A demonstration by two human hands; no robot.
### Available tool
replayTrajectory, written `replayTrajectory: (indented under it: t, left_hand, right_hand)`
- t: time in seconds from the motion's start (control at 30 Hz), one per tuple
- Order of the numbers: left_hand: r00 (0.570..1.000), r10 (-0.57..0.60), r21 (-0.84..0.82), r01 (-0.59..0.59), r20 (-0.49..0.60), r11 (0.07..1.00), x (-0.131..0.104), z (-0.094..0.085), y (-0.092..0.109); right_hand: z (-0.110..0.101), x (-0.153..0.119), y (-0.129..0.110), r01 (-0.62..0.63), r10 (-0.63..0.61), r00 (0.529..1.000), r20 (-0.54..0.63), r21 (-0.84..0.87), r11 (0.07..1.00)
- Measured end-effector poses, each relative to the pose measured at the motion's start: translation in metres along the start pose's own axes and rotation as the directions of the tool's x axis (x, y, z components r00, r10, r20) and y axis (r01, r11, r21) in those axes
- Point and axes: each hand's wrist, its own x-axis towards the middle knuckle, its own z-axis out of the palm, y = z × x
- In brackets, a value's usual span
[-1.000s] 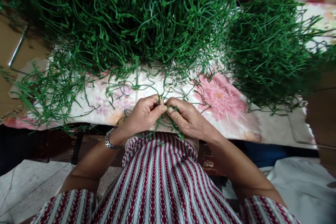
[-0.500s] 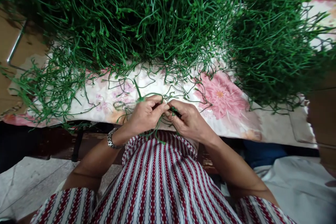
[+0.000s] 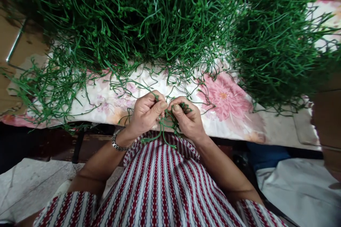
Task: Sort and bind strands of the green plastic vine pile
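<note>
Near the cloth's front edge, my left hand (image 3: pixel 149 111) is closed in a pinch on a thin green stem; one strand runs out from it to the upper left. Close beside it, my right hand (image 3: pixel 187 117) is curled around a small bunch of green stems (image 3: pixel 183 107), thumb on top. Several loose green stems (image 3: pixel 162 131) dangle below and between the two hands, over the striped garment. They look like plastic plant stems with small forked tips. Just beyond my hands, single stems (image 3: pixel 183 90) lie scattered on the flowered cloth (image 3: pixel 226 95).
A large heap of green stems (image 3: pixel 149 17) fills the far side. Another pile (image 3: pixel 277 49) stands at the right, and a looser tangle (image 3: pixel 53 88) lies at the left. A bent metal rod (image 3: pixel 16 46) shows at the left beside brown cardboard (image 3: pixel 6 35). Grey fabric (image 3: pixel 301 188) lies lower right.
The hands have drawn slightly apart, and the right hand has turned so its bunch shows more. The thick stem end standing above the left hand is gone; a thin strand now points upper left.
</note>
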Motion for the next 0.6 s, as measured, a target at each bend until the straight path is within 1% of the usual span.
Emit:
replayTrajectory:
  t: [0.07,0.13,0.17,0.23,0.3,0.37,0.4,0.47,0.5,0.53,0.6]
  left_hand:
    - [0.992,0.127,0.196,-0.125,-0.001,0.973,0.003,-0.003,0.001]
    - [0.973,0.229,0.341,-0.217,0.005,0.915,0.004,-0.003,0.0]
    - [0.966,0.257,0.381,-0.24,0.006,0.893,0.004,-0.003,-0.001]
    - [0.962,0.274,0.388,-0.247,-0.014,0.888,0.003,0.001,-0.003]
    - [0.962,0.265,0.296,-0.233,-0.072,0.926,0.002,0.005,-0.006]
    - [0.964,0.224,0.114,-0.209,-0.142,0.971,0.002,0.008,-0.006]
    - [0.969,0.181,0.001,-0.184,-0.166,0.983,0.003,0.008,-0.005]
    - [0.981,0.076,-0.214,-0.114,-0.178,0.97,0.005,0.009,0.002]
    - [0.985,0.035,-0.295,-0.086,-0.172,0.952,0.007,0.008,0.006]
    - [0.987,0.007,-0.348,-0.064,-0.162,0.935,0.009,0.007,0.009]
    - [0.99,-0.005,-0.371,-0.048,-0.14,0.927,0.011,0.006,0.014]
  right_hand:
    - [-0.002,0.0,-0.002,-0.023,0.027,0.997,0.077,-0.045,0.999]
    - [-0.004,0.0,-0.004,-0.03,0.044,0.989,0.142,-0.103,0.994]
    - [-0.005,0.0,-0.005,-0.033,0.053,0.986,0.159,-0.127,0.991]
    - [-0.007,0.002,-0.007,-0.051,0.073,0.98,0.185,-0.125,0.991]
    - [-0.007,0.004,-0.006,-0.086,0.095,0.971,0.217,-0.049,0.995]
    - [-0.006,0.005,-0.004,-0.095,0.082,0.971,0.224,0.048,0.994]
    - [-0.005,0.005,-0.003,-0.082,0.063,0.976,0.211,0.085,0.993]
    - [-0.002,0.004,0.001,-0.034,0.016,0.989,0.15,0.123,0.992]
    - [0.0,0.003,0.004,-0.008,-0.007,0.993,0.117,0.129,0.992]
    - [0.001,0.002,0.005,0.014,-0.026,0.995,0.092,0.129,0.992]
    - [0.0,0.002,0.007,0.045,-0.052,0.997,0.062,0.11,0.993]
